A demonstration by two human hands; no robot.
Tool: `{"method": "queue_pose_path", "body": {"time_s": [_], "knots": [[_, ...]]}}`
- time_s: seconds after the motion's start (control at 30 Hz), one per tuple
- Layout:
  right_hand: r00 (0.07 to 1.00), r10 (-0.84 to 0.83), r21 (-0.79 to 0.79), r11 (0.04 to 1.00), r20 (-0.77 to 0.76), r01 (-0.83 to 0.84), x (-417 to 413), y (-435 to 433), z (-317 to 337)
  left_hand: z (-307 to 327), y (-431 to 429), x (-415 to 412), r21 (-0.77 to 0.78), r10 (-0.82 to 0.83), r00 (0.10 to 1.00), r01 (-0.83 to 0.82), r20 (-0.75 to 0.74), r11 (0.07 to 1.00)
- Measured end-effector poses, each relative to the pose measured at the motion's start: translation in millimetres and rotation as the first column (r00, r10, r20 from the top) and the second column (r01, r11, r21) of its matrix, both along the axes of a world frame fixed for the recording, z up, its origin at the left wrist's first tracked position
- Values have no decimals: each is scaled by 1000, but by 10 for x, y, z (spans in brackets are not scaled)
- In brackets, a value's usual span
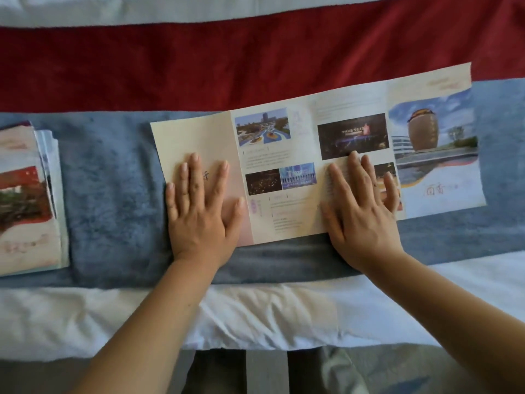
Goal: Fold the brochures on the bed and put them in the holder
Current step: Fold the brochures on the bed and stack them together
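A long, glossy paper brochure [298, 194], printed with photographs and text in four panels, lies fully unfolded and flat at the middle of the view. It runs out toward 3 o'clock, where its end panel shows a round brown building. It rests on a soft blue fleece blanket [113, 180].

The left hand [199, 211] lies palm down on the brochure's plain cream end panel, at about 8 o'clock of the sheet, with its fingers straight and spread wide. The right hand [360, 211] presses flat on the third panel, at about 4 o'clock of the sheet, with its fingers straight and close together. Neither hand grips anything.

At 9 o'clock, well apart from the open sheet, a stack of colourful folded paper brochures [25, 200] sits on the same blanket. A dark red fleece band [199, 61] crosses at 12 o'clock, and a rumpled white bed sheet [255, 314] at 6 o'clock.
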State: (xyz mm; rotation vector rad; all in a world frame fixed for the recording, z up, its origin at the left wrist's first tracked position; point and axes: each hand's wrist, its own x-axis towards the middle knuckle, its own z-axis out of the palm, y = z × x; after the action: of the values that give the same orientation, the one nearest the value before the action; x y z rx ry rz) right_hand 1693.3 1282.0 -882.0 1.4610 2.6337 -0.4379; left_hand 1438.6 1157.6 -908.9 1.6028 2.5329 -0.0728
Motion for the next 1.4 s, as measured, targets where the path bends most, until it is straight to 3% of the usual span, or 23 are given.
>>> {"method": "queue_pose_path", "body": {"time_s": [0.17,0.33,0.5,0.7,0.9,0.97,1.07,1.17,1.33,1.4], "knots": [[983,164,53,986,-83,-160,-544,-103,-50,49,-544,-818,-45,12,1000,-13,-23,999],[981,182,92,980,-60,-176,-810,-81,-147,62,-931,-1398,-12,-9,1000,9,12,1000],[985,172,138,976,-14,-169,-816,-117,-224,26,-928,-1402,38,-5,998,3,65,999],[986,168,134,977,-2,-166,-839,-126,-256,148,-832,-1358,40,19,969,-30,247,999],[989,147,48,988,-4,-147,-888,-129,-67,226,-617,-1069,122,30,918,-85,396,989],[996,76,12,997,-41,-75,-959,-151,64,216,-562,-985,135,57,917,-119,395,984],[972,-43,-38,999,-231,35,-1088,-200,258,191,-543,-944,136,78,927,-137,367,981],[931,-14,-64,998,-364,-10,-1181,-233,319,165,-549,-944,125,64,945,-109,320,986],[982,183,-25,983,-55,-184,-1189,-274,2,162,-538,-916,131,60,957,-101,285,986],[979,204,27,979,1,-204,-1178,-317,-136,166,-539,-905,150,53,955,-101,293,984]]}}
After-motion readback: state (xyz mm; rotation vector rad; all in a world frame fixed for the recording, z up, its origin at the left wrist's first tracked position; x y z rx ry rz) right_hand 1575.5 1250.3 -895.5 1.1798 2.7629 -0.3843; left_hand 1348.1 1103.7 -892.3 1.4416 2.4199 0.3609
